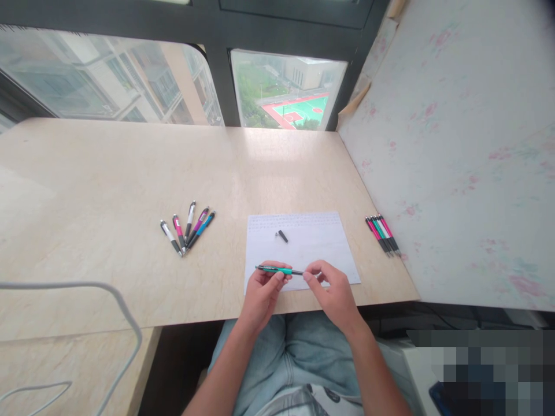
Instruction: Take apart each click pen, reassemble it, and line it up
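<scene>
My left hand (263, 290) holds a teal ballpoint pen (281, 270) by its barrel, lying level above the sheet of paper (303, 248). From the barrel's right end sticks a thin dark refill (297, 273); the thumb and forefinger of my right hand (333, 287) pinch its far end. On the paper, beyond my hands, rests a black pen grip (283, 236) with a small silver tip piece (276, 234) beside it. Some faint handwriting covers the upper part of the sheet.
To the left, several assembled pens (191, 228) lie fanned out, white, pink, purple and blue. A tidy row of several pink, green and white pens (383, 236) lies by the wall (455, 173). A grey cable (117, 297) loops over the desk (108, 185) at left.
</scene>
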`<state>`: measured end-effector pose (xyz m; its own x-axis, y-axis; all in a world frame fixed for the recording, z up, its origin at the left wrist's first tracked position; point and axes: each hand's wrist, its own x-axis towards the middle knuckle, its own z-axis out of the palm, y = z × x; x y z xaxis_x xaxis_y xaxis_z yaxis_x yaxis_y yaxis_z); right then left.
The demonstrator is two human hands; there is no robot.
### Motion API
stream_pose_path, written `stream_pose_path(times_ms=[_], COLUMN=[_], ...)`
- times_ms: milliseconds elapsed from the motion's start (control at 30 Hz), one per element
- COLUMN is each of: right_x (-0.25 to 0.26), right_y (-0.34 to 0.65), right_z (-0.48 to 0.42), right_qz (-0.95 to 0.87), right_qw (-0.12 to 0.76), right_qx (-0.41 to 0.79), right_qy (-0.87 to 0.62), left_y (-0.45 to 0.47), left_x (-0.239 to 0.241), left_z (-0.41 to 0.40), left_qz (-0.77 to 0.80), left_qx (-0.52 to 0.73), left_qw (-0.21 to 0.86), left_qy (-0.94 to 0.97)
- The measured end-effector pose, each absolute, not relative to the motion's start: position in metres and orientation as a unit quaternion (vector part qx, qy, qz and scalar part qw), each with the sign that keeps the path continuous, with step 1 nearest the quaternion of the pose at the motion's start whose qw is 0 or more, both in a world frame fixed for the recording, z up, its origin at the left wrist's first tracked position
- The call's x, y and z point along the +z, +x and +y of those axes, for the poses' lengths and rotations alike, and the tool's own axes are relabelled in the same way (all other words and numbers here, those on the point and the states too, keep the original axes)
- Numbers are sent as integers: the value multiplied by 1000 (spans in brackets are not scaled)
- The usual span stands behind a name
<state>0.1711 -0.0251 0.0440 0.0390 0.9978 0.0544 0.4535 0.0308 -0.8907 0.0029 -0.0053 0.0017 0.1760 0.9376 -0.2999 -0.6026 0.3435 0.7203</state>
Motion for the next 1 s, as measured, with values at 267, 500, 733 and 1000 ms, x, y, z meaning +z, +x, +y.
stream_pose_path(times_ms=[267, 500, 733, 1000], right_x=[42, 42, 43, 12], right_y=[171, 170, 172, 161], right_z=[-25, -27, -28, 24], right_qz=[-606, -631, -609, -644], right_qw=[381, 356, 378, 316], right_qx=[341, 311, 391, 177], right_qy=[-610, -615, -577, -674], left_y=[3, 4, 2, -3], left_x=[3, 4, 0, -1], left_z=[-5, -5, -4, -1], left_qz=[370, 375, 364, 336], left_qx=[529, 513, 534, 547], left_qw=[731, 736, 732, 754], left_qy=[223, 232, 215, 138])
